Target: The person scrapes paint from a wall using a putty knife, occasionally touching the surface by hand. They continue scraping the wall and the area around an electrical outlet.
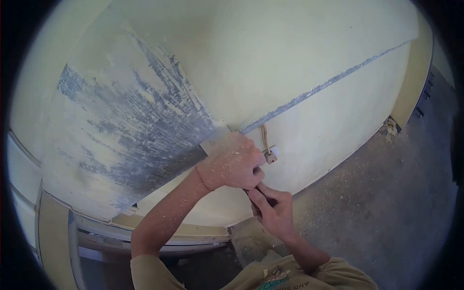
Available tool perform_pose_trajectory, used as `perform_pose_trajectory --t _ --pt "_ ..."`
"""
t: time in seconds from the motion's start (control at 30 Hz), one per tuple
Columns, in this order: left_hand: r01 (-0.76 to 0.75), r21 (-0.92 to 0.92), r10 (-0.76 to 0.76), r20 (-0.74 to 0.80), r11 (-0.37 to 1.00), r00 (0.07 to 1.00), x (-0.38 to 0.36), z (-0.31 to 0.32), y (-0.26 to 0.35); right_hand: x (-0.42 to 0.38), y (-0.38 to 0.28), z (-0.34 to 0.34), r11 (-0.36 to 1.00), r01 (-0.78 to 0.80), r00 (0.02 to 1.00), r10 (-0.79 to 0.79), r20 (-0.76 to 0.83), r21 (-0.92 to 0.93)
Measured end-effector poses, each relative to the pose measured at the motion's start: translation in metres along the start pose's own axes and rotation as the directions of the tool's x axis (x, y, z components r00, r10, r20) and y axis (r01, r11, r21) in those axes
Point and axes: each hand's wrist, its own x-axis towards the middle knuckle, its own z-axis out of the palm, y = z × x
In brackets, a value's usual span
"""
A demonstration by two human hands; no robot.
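A flat pale blade (210, 143) touches the wall surface (159, 116), where cream paint is partly scraped off to grey. My left hand (234, 162) is closed at the blade, its fingers wrapped round the tool; a thin red band circles that wrist. Just below, my right hand (274, 212) grips the dark handle of the same tool, thumb along it. Pale flecks cover my left forearm. Most of the handle is hidden by my fingers.
Beside my left hand, an electrical fitting (271, 154) hangs on cables from the wall. A grey stripe (319, 89) crosses the wall to the upper right. Flakes lie on the concrete floor (367, 203). Shelving (159, 246) stands at the lower left.
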Motion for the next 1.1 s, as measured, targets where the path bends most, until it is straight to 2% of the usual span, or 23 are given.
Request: perform_pose_trajectory --t 0.07,0.17,0.2,0.27,0.33,0.4,0.47,0.53,0.57,0.7,0.77,0.9,0.97,1.03,1.1 --pt "0.017 0.001 -0.017 0.080 1.000 0.997 0.002 0.003 0.001 -0.001 -0.001 0.001 1.000 -0.007 1.000 0.007 0.007 0.004" --pt "0.040 0.037 -0.043 0.081 0.999 0.996 0.001 0.000 -0.001 -0.001 0.003 0.005 0.999 0.016 0.999 -0.015 -0.035 0.041" --pt "0.039 0.021 -0.041 0.097 0.999 0.994 0.001 0.006 0.000 0.003 0.003 -0.001 1.000 0.009 1.000 -0.009 -0.006 0.002" --pt "-0.021 -0.002 0.020 -0.086 1.000 0.996 0.002 0.016 -0.003 0.000 0.002 -0.009 0.999 -0.004 1.000 0.005 0.022 -0.047" --pt "-0.039 0.023 0.041 -0.140 0.999 0.989 -0.002 0.014 -0.004 0.002 -0.006 -0.007 0.999 -0.034 0.998 0.035 0.042 -0.022" --pt "-0.063 0.050 0.071 -0.199 0.997 0.977 0.002 0.005 -0.004 0.004 -0.009 0.006 0.999 0.032 0.999 -0.031 0.032 -0.011" --pt "-0.008 0.122 0.018 -0.079 0.992 0.997 -0.001 -0.004 -0.002 0.002 -0.004 0.006 0.998 0.061 0.998 -0.062 0.025 0.014" --pt "0.002 0.091 -0.001 -0.012 0.996 1.000 -0.002 0.008 0.004 0.000 0.000 0.000 1.000 -0.009 1.000 0.009 0.008 -0.007" --pt "-0.007 0.067 0.004 0.036 0.998 0.999 0.002 0.007 0.005 0.002 -0.002 0.003 1.000 0.003 1.000 -0.003 0.017 -0.010" --pt "0.024 -0.026 -0.022 0.069 0.999 0.997 0.004 0.001 -0.001 0.002 -0.002 0.001 1.000 0.007 1.000 -0.007 -0.009 -0.008" --pt "-0.025 0.019 0.026 -0.050 1.000 0.998 0.003 0.010 0.001 -0.003 0.003 -0.002 0.999 0.012 1.000 -0.012 -0.002 -0.030" --pt "-0.036 0.130 0.053 -0.129 0.991 0.990 0.006 -0.005 -0.001 0.013 -0.012 0.004 0.995 0.093 0.995 -0.092 0.040 -0.044" --pt "0.046 0.080 -0.048 0.020 0.996 0.999 0.009 -0.030 -0.003 0.011 -0.014 0.005 0.993 0.108 0.993 -0.105 0.060 -0.043" --pt "0.034 0.104 -0.036 0.019 0.994 0.999 -0.001 -0.002 0.001 0.006 -0.013 0.003 0.999 0.014 0.999 -0.013 0.041 -0.036" --pt "0.019 0.123 -0.019 -0.003 0.992 1.000 -0.001 0.003 0.000 0.005 -0.004 0.003 0.999 0.039 0.998 -0.038 0.047 -0.012"
